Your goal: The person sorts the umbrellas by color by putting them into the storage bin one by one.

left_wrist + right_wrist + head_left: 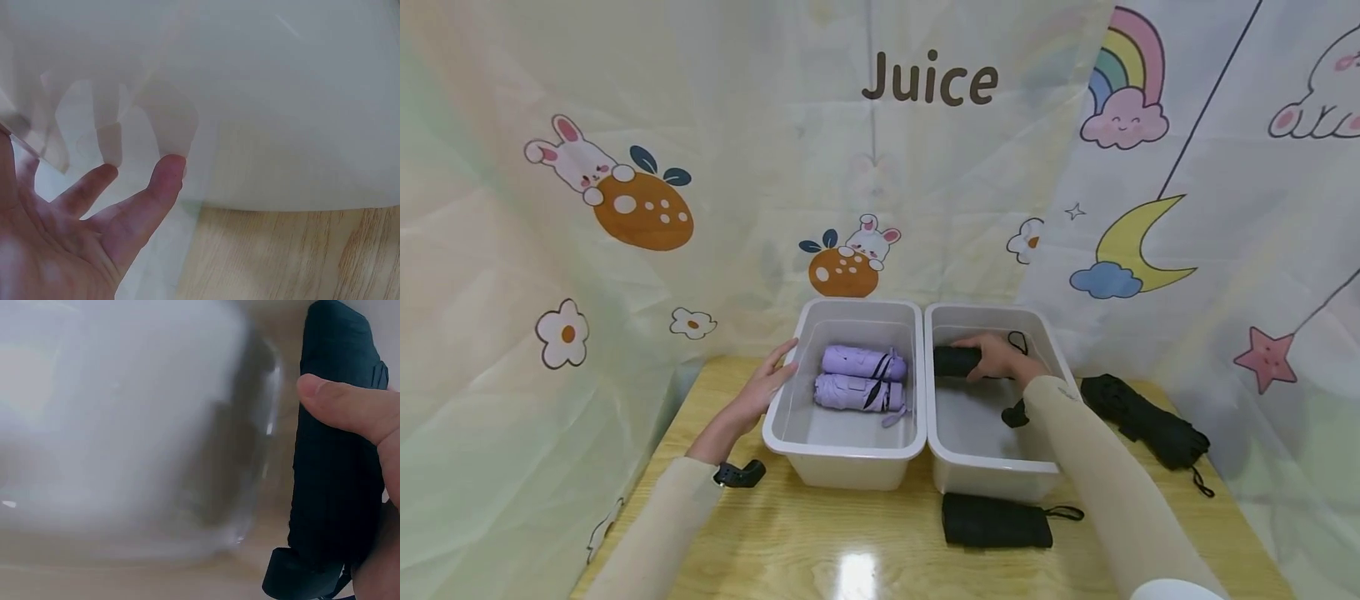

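Observation:
Inside the right white bin [940, 313], my right hand [994, 358] grips a folded black umbrella [957, 361] lying crosswise near the far wall. The right wrist view shows the thumb laid across the black umbrella [337, 469], the other fingers mostly hidden behind it. My left hand [765, 388] rests its fingertips against the outer left side of the left white bin [850, 451], fingers spread. In the left wrist view the fingertips meet the bin's glossy wall [300, 125]. Two folded purple umbrellas, a far one [856, 362] and a near one [850, 393], lie side by side in that bin.
A black umbrella [996, 522] with a wrist loop lies in front of the right bin. Another black umbrella [1146, 421], looser and bulkier, lies to its right on the wooden table [790, 550]. A printed curtain [760, 167] hangs behind the bins.

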Demonstrator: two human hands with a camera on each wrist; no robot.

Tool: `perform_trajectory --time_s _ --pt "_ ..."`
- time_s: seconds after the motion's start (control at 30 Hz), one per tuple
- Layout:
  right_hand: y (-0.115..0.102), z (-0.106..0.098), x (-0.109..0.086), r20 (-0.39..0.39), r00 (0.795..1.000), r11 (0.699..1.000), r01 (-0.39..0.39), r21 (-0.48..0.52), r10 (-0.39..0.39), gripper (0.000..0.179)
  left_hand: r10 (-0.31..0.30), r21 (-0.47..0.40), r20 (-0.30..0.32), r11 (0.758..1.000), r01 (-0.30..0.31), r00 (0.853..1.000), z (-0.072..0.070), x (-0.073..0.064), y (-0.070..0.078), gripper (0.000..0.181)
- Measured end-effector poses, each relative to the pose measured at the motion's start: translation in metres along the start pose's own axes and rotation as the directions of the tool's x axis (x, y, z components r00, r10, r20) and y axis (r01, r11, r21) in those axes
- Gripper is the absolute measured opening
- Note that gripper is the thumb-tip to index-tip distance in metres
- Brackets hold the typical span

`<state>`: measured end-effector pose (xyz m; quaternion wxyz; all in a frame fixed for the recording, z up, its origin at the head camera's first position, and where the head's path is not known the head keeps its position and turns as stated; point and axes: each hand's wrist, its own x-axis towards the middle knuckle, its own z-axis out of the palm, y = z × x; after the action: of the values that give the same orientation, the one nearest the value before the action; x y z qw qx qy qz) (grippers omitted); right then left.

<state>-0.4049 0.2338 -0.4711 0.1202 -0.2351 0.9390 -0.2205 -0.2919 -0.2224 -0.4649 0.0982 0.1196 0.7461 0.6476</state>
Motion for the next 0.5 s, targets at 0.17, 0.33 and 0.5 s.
perform_trajectory --time_s 0.17,0.33,0.5 --pt "0.004 0.006 0.004 -0.011 1.0 1.0 0.001 0.021 -0.001 0.076 0.001 -0.009 -0.006 1.0 -0.001 1.0 -0.001 0.0 -0.001 0.059" --pt "0.01 0.015 0.006 0.002 1.0 0.998 -0.003 0.058 0.003 0.078 -0.025 -0.02 0.013 0.999 0.025 1.0 0.001 -0.003 0.001 0.059" --pt "0.014 0.019 0.005 -0.005 1.0 0.992 -0.03 0.119 0.031 0.078 -0.028 -0.028 0.023 0.999 0.029 0.999 0.005 -0.005 0.013 0.058"
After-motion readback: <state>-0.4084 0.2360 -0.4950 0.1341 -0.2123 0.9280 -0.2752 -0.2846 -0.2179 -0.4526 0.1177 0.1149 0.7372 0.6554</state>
